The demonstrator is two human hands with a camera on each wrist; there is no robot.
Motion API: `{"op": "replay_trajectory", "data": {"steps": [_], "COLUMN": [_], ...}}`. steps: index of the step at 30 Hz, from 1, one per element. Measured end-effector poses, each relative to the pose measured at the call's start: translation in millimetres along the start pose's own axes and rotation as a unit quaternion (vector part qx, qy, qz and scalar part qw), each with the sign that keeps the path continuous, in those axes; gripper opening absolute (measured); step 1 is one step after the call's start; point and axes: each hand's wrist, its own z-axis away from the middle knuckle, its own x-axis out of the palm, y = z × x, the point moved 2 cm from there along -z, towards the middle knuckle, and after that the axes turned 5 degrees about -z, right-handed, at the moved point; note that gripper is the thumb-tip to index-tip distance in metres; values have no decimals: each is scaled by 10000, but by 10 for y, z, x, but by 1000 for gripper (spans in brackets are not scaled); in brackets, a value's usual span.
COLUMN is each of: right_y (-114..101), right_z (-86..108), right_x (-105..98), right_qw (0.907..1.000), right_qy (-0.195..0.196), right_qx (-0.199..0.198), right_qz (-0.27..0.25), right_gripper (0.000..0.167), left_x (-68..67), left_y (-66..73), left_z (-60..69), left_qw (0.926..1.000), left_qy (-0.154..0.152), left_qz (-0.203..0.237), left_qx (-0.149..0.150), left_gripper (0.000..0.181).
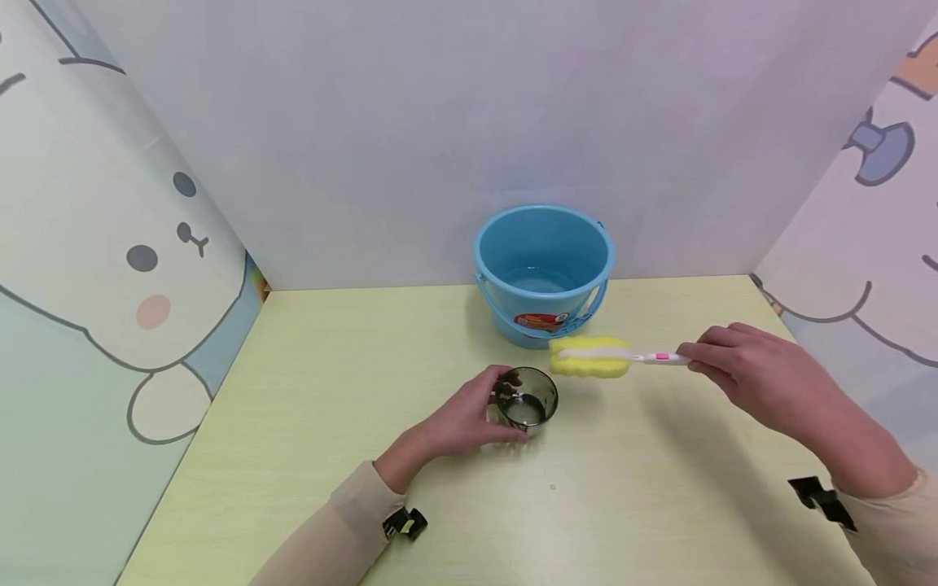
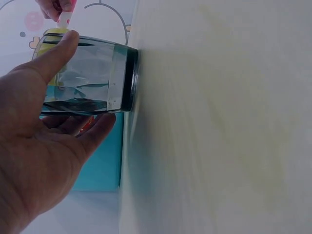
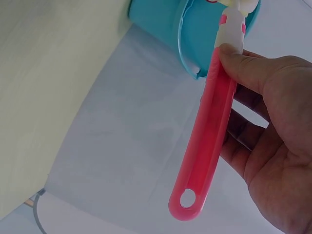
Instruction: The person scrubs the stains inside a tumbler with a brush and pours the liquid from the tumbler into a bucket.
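A dark, see-through glass cup [image 1: 526,399] stands on the table with its mouth up. My left hand [image 1: 462,413] grips it from the left, the thumb on its near side; in the left wrist view the glass cup [image 2: 92,73] has its base at the tabletop. My right hand [image 1: 765,378] holds a sponge brush by its handle, the yellow sponge head [image 1: 589,357] pointing left, above the table and just right of the cup. The right wrist view shows the pink handle [image 3: 202,141] pinched between thumb and fingers near its white collar.
Behind the cup, a light blue bucket [image 1: 544,244] stands against the back wall, its handle hanging down in front. Some clear liquid seems to lie at its bottom. The pale wooden table [image 1: 322,366] is bounded by cartoon-printed panels at left and right.
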Motion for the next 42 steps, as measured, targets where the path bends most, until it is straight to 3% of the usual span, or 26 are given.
{"op": "replay_trajectory", "data": {"steps": [15,16,19,22,24,26,27,42], "right_y": [106,116,140,150,149,148,147,153], "right_z": [155,170,204,234,250,267,273,371], "right_x": [88,100,146,186,214,240,256,472], "right_qw": [9993,9992,9992,9990,9987,9983,9982,9956], "right_qy": [-199,-216,-241,-309,-335,-375,-383,-608], "right_qx": [321,313,298,313,364,428,451,619], "right_qz": [-75,-81,-90,-119,-125,-129,-126,-347], "right_gripper": [85,74,74,29,18,39,42,38], "left_x": [-10,-9,-5,-2,-1,0,1,1], "left_y": [15,14,8,8,9,8,8,14], "left_z": [-8,-9,-10,-9,-7,-6,-4,12], "left_qw": [9999,9999,10000,10000,10000,10000,10000,9999], "left_qy": [-9,-6,11,26,36,38,42,47], "left_qz": [-110,-114,-84,-50,-38,-31,-34,-134], "left_qx": [-54,-55,-43,-38,-28,-16,-13,-61], "left_gripper": [91,91,90,90,90,90,90,90]}}
